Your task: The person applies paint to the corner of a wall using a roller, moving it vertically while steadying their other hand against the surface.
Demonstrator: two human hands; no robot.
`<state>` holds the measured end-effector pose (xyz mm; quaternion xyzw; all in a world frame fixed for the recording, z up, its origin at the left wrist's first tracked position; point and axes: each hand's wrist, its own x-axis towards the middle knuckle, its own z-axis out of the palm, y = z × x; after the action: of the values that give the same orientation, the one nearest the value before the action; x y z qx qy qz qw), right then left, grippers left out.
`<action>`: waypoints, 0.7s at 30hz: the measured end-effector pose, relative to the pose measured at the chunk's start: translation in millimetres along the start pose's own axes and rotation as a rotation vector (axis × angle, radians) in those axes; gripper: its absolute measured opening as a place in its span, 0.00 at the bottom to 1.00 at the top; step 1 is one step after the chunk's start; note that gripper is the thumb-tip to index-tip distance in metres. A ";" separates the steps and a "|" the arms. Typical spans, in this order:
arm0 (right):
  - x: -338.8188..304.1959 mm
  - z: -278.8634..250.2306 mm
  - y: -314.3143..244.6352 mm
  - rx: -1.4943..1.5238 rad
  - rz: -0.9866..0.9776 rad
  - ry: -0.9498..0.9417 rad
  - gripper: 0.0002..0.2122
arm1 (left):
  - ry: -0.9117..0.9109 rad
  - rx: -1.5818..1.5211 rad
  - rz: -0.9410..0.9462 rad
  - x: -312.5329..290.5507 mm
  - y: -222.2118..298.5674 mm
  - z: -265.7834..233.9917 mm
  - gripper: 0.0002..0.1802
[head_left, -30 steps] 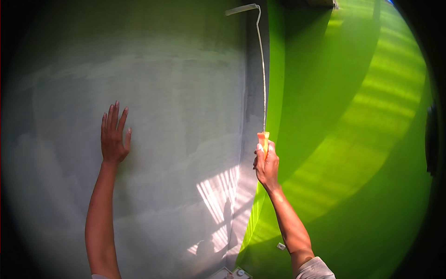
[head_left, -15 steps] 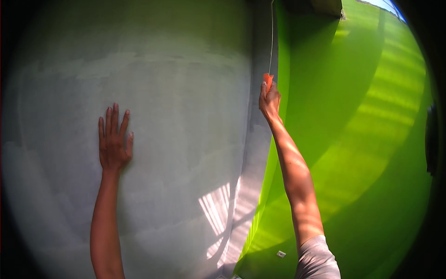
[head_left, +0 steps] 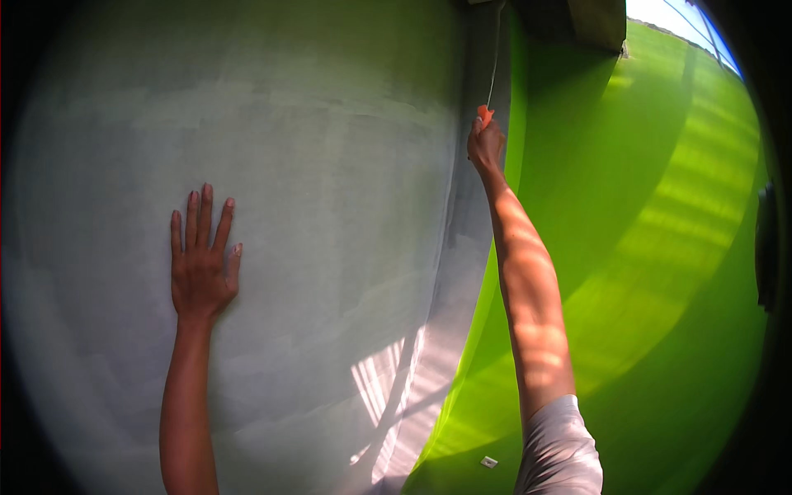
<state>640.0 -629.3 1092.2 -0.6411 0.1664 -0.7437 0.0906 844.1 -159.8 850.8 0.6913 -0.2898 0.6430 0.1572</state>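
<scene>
My left hand (head_left: 202, 276) lies flat against the grey-painted wall (head_left: 330, 206), its fingers spread and nothing in them. Higher up and to the right, my right hand (head_left: 487, 144) is wrapped round the orange handle of a paint roller (head_left: 485, 115). A thin wire shaft runs up from the handle along the grey strip (head_left: 462, 268) beside the corner. Only a sliver of the roller's far end shows at the top edge; the rest is out of view. Streaky, uneven coats mark the grey wall, with a greenish tint toward its top.
A bright green wall (head_left: 594, 223) stretches along the right, banded with sunlight. A dark beam or ledge (head_left: 601, 21) juts out at the upper right. Low on the green wall sits a small white socket plate (head_left: 489, 462). A dark object (head_left: 766, 247) is at the far right rim.
My right hand has moved slightly up with the paint roller, and the handle tilts more to the right. My left hand stays on the wall. The view has shifted a little.
</scene>
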 end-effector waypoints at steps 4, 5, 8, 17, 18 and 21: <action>15.0 10.3 8.0 -0.010 -0.019 0.029 0.19 | -0.006 0.001 0.003 4.3 1.7 0.2 0.39; 15.9 12.4 8.6 -0.010 -0.017 0.024 0.19 | 0.004 0.001 0.007 4.8 1.2 0.1 0.39; 25.3 13.7 13.1 -0.129 -0.092 0.079 0.19 | 0.010 -0.011 0.006 6.2 4.0 1.7 0.39; 20.2 14.2 25.7 -0.112 0.067 0.036 0.20 | 0.006 -0.014 -0.012 7.3 6.2 2.7 0.38; 18.9 12.5 27.5 -0.123 0.070 0.036 0.20 | 0.019 -0.007 -0.009 7.6 7.3 3.6 0.38; 9.2 15.6 28.3 -0.123 0.054 0.029 0.19 | 0.032 0.009 -0.008 8.2 2.6 -3.7 0.38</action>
<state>651.6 -660.8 1092.4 -0.6298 0.2301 -0.7387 0.0686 839.6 -161.3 858.8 0.6827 -0.2815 0.6546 0.1616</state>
